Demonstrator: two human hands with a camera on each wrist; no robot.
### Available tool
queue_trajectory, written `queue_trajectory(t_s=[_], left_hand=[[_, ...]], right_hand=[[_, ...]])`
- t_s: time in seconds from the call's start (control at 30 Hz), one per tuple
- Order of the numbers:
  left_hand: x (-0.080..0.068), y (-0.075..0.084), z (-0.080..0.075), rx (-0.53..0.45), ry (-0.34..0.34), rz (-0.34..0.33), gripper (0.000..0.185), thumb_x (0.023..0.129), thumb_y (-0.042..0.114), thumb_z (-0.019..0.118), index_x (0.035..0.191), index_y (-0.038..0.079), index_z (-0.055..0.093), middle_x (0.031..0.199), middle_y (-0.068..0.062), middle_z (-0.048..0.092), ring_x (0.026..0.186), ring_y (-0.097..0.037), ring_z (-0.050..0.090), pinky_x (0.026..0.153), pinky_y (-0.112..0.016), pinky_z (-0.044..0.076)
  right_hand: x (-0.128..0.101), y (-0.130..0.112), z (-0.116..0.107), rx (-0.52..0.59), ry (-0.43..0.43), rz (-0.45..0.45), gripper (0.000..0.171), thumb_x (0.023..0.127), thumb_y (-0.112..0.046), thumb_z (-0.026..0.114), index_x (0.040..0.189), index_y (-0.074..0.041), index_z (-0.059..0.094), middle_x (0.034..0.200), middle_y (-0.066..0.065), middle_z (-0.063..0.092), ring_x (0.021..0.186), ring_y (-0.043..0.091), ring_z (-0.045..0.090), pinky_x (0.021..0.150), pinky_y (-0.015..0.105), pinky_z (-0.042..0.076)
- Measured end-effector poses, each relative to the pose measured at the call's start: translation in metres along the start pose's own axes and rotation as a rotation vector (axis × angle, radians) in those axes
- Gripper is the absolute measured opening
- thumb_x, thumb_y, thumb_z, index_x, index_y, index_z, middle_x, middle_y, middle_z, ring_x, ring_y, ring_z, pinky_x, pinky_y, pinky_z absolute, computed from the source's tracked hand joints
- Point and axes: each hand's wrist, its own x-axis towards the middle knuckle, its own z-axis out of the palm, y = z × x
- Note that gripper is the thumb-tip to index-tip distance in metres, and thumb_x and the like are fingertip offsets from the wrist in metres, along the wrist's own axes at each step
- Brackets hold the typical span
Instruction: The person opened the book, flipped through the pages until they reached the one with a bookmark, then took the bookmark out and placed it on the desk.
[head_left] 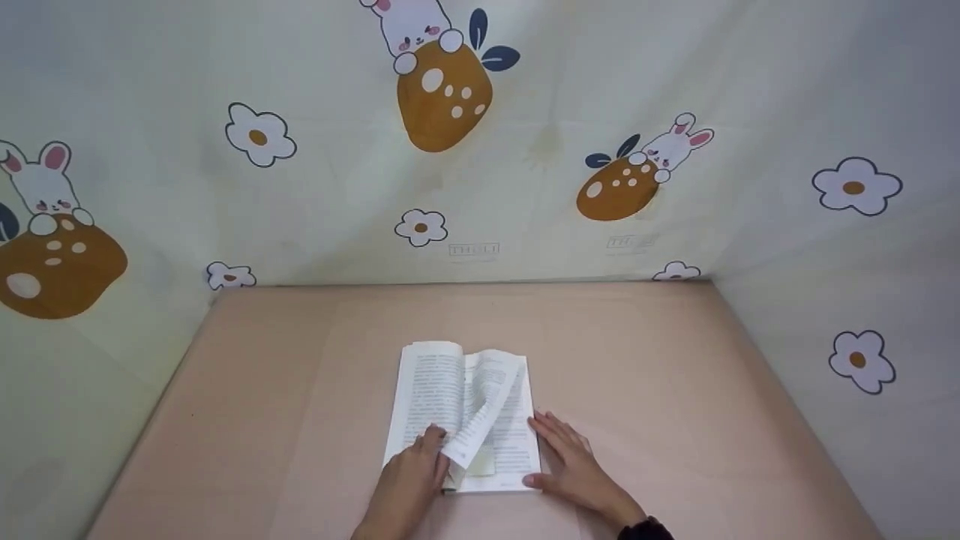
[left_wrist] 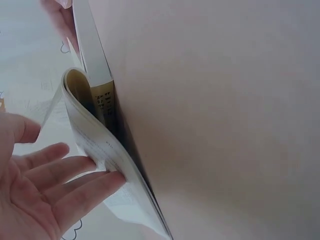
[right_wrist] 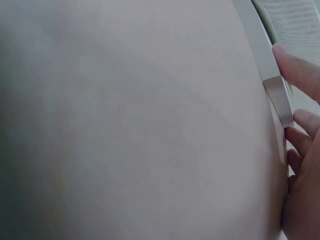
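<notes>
An open paperback book [head_left: 429, 390] lies flat near the front of the pink table [head_left: 675, 390]. One leaf [head_left: 487, 409] stands curled up in the middle, mid-turn. My left hand [head_left: 412, 476] rests with straight fingers on the left page, its fingertips at the foot of the lifted leaf. In the left wrist view the left hand [left_wrist: 45, 190] touches the bowed pages of the book [left_wrist: 92, 132]. My right hand [head_left: 574, 461] lies flat on the table against the book's right edge, with its thumb at the lower right corner. The right wrist view shows its fingers [right_wrist: 300, 70] along the book's edge [right_wrist: 265, 65].
Cloth walls [head_left: 337, 187] printed with rabbits and flowers close the table in at the back, left and right. A pale yellow slip [head_left: 481, 463] shows under the lifted leaf. Bare tabletop lies to either side of the book.
</notes>
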Motion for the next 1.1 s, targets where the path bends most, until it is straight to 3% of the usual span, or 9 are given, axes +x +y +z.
queue_trajectory(t_s=[0.23, 0.37, 0.63, 0.73, 0.83, 0.97, 1.1], left_hand=[[0.0021, 0.0045, -0.0013, -0.008, 0.04, -0.144, 0.017, 0.097, 0.02, 0.047, 0.102, 0.003, 0.048, 0.091, -0.019, 0.067, 0.077, -0.029, 0.069, 0.055, -0.029, 0.053], [0.0017, 0.0036, -0.0011, 0.028, 0.088, -0.178, 0.017, 0.092, 0.014, 0.054, 0.097, -0.002, 0.05, 0.082, -0.017, 0.064, 0.072, -0.029, 0.068, 0.051, -0.028, 0.052], [0.0024, -0.0039, 0.0012, 0.184, 0.068, -0.242, 0.035, 0.084, 0.012, 0.064, 0.103, -0.015, 0.051, 0.095, -0.025, 0.056, 0.066, -0.023, 0.052, 0.044, -0.031, 0.043], [0.004, -0.0047, 0.0014, 0.227, 0.059, -0.254, 0.042, 0.083, 0.014, 0.065, 0.108, -0.016, 0.049, 0.105, -0.03, 0.054, 0.073, -0.03, 0.055, 0.052, -0.038, 0.045], [0.0067, -0.0042, 0.0007, 0.214, 0.058, -0.279, 0.056, 0.082, 0.014, 0.066, 0.123, -0.014, 0.043, 0.125, -0.033, 0.047, 0.1, -0.045, 0.054, 0.075, -0.053, 0.047], [0.008, -0.0021, 0.0001, 0.187, 0.039, -0.213, 0.068, 0.078, 0.009, 0.069, 0.139, 0.002, 0.039, 0.145, -0.022, 0.034, 0.131, -0.049, 0.03, 0.102, -0.062, 0.03], [0.0076, 0.0033, 0.0024, 0.184, -0.033, -0.047, 0.062, 0.077, -0.002, 0.066, 0.135, 0.013, 0.048, 0.149, -0.008, 0.035, 0.138, -0.039, 0.026, 0.108, -0.051, 0.03]], right_hand=[[0.0009, -0.0017, -0.0004, 0.016, -0.021, 0.04, 0.084, 0.075, -0.047, 0.071, 0.143, -0.011, 0.036, 0.15, 0.014, 0.031, 0.139, 0.04, 0.019, 0.107, 0.063, 0.013], [0.0012, -0.001, -0.0006, 0.021, -0.022, 0.03, 0.084, 0.076, -0.046, 0.071, 0.143, -0.011, 0.036, 0.151, 0.013, 0.03, 0.139, 0.04, 0.018, 0.106, 0.063, 0.013], [0.0014, -0.002, -0.0015, 0.034, -0.034, 0.046, 0.083, 0.076, -0.046, 0.071, 0.143, -0.013, 0.035, 0.151, 0.013, 0.029, 0.14, 0.039, 0.017, 0.107, 0.063, 0.011], [0.0014, -0.0028, -0.0016, 0.025, -0.026, 0.037, 0.084, 0.075, -0.046, 0.072, 0.143, -0.012, 0.036, 0.151, 0.013, 0.03, 0.14, 0.039, 0.017, 0.107, 0.063, 0.012], [0.0014, -0.0029, -0.0014, 0.019, -0.021, 0.036, 0.084, 0.075, -0.047, 0.072, 0.143, -0.012, 0.036, 0.151, 0.013, 0.03, 0.14, 0.039, 0.018, 0.107, 0.063, 0.012], [0.0012, -0.0031, -0.001, 0.017, -0.018, 0.036, 0.084, 0.075, -0.047, 0.072, 0.143, -0.012, 0.037, 0.15, 0.013, 0.031, 0.14, 0.039, 0.019, 0.107, 0.063, 0.012], [0.0013, -0.003, -0.0007, 0.012, -0.015, 0.032, 0.084, 0.075, -0.046, 0.072, 0.142, -0.01, 0.037, 0.15, 0.014, 0.032, 0.139, 0.04, 0.02, 0.107, 0.063, 0.013]])
